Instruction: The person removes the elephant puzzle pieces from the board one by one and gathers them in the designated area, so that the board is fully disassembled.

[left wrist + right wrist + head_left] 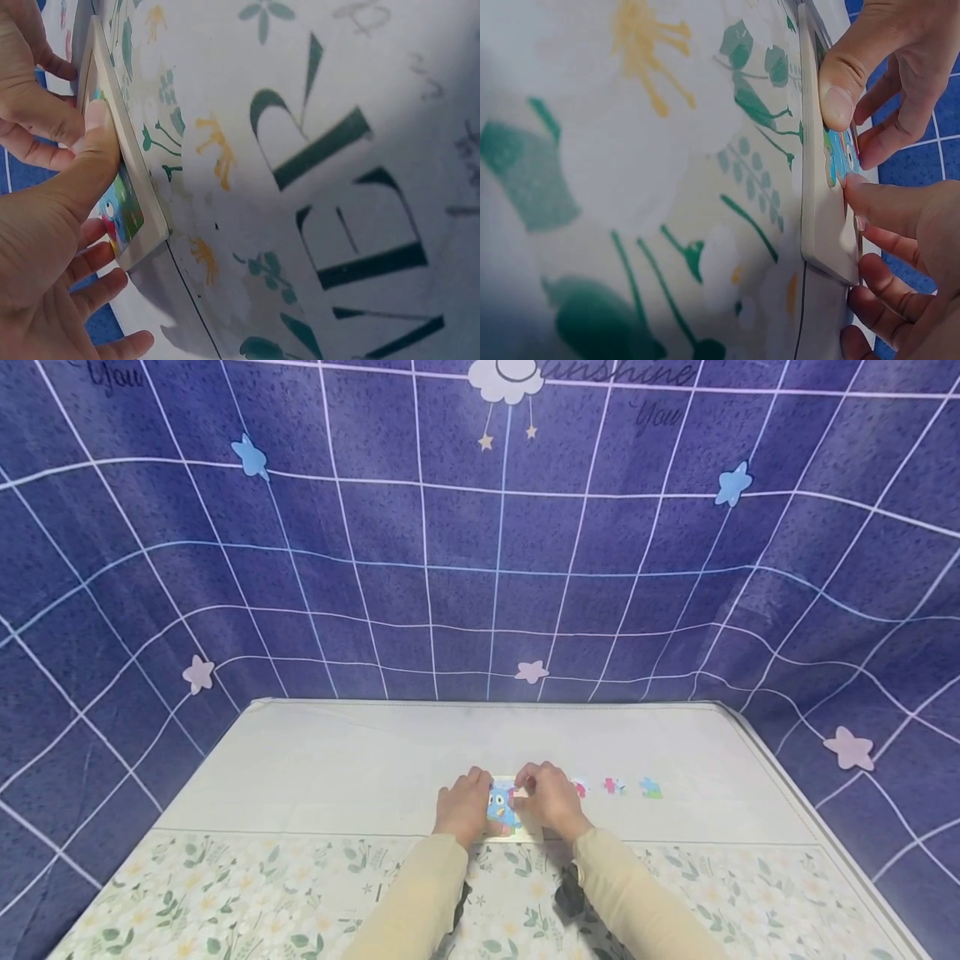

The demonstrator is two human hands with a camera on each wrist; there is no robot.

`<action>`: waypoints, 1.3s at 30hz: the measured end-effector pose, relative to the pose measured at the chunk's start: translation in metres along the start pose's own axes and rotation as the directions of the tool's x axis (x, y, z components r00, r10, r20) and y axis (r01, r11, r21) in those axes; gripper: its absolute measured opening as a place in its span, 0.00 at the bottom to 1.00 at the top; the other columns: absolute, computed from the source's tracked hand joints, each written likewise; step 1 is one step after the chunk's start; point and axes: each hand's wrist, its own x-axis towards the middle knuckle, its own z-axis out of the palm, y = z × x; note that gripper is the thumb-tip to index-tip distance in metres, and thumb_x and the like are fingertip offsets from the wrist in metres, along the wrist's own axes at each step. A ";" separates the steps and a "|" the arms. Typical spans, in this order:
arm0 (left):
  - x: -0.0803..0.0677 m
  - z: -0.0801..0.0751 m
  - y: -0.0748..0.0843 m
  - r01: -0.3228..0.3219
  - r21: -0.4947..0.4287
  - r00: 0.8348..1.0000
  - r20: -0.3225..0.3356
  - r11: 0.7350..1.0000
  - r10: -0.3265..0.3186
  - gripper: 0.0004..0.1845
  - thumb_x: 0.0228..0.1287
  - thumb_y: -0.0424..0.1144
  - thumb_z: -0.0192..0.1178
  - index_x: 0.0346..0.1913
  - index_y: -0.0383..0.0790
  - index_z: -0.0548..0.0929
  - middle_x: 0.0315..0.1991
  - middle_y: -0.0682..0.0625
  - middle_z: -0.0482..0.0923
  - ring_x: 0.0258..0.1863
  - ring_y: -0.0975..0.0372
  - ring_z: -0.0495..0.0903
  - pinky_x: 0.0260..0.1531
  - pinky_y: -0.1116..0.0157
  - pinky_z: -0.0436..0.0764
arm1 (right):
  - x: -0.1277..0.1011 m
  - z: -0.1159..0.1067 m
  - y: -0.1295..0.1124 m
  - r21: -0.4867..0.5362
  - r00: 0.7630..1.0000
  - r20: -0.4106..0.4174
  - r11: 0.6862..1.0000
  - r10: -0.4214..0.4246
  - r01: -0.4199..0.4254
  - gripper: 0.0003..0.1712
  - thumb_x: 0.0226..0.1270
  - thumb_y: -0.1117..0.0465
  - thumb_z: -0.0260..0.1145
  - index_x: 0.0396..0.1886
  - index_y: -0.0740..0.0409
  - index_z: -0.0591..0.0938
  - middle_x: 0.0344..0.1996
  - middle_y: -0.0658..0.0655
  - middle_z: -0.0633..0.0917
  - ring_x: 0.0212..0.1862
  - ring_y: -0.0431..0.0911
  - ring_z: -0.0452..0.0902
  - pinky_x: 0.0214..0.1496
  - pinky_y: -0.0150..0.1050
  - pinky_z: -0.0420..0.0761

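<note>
A small cream-framed puzzle board [501,814] with a blue cartoon picture lies on the table, between my two hands. My left hand [463,802] rests on its left side. In the left wrist view its thumb [96,154] presses flat on the board [142,225], and its fingers [96,262] lie loosely beside the frame. My right hand [550,797] covers the right side. Its thumb [881,204] touches the picture on the board [821,232], with the other fingers loosely curled along the edge. Neither hand shows a separate piece in its grip.
Three loose puzzle pieces [613,786] lie in a row on the white cloth right of the board. A floral tablecloth [225,893] covers the near part of the table. A blue grid-patterned curtain [480,568] hangs around the back and sides.
</note>
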 end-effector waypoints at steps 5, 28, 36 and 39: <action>0.000 0.000 0.000 -0.001 -0.020 1.000 -0.006 1.000 0.001 0.44 0.39 0.55 0.81 0.59 0.36 0.76 0.50 0.48 0.75 0.49 0.53 0.78 0.49 0.51 0.81 | 0.001 -0.001 -0.001 -0.002 1.000 0.006 1.000 0.006 -0.006 0.14 0.53 0.58 0.81 0.36 0.52 0.84 0.30 0.50 0.77 0.34 0.45 0.73 0.37 0.41 0.78; 0.004 0.003 -0.001 0.031 -0.005 0.999 0.012 0.999 -0.031 0.43 0.41 0.55 0.80 0.60 0.37 0.76 0.51 0.49 0.75 0.52 0.54 0.78 0.52 0.49 0.81 | 0.001 0.002 0.002 -0.037 0.995 0.002 0.994 -0.100 0.100 0.19 0.56 0.60 0.80 0.47 0.50 0.84 0.32 0.51 0.81 0.36 0.48 0.76 0.37 0.43 0.80; 0.004 0.002 0.000 0.034 -0.013 0.999 0.014 0.999 -0.034 0.44 0.40 0.56 0.80 0.60 0.38 0.77 0.52 0.48 0.75 0.53 0.52 0.78 0.52 0.48 0.81 | 0.000 0.003 0.007 -0.022 0.990 -0.039 0.991 -0.134 0.133 0.16 0.56 0.60 0.80 0.43 0.53 0.85 0.30 0.52 0.80 0.34 0.47 0.76 0.35 0.43 0.79; 0.003 0.001 0.001 0.032 -0.014 0.999 0.017 0.999 -0.032 0.43 0.40 0.56 0.80 0.59 0.38 0.77 0.52 0.48 0.75 0.53 0.52 0.78 0.52 0.48 0.81 | -0.001 0.004 0.010 -0.018 0.988 -0.055 0.990 -0.142 0.141 0.16 0.55 0.59 0.80 0.42 0.54 0.85 0.29 0.51 0.79 0.32 0.45 0.74 0.33 0.42 0.79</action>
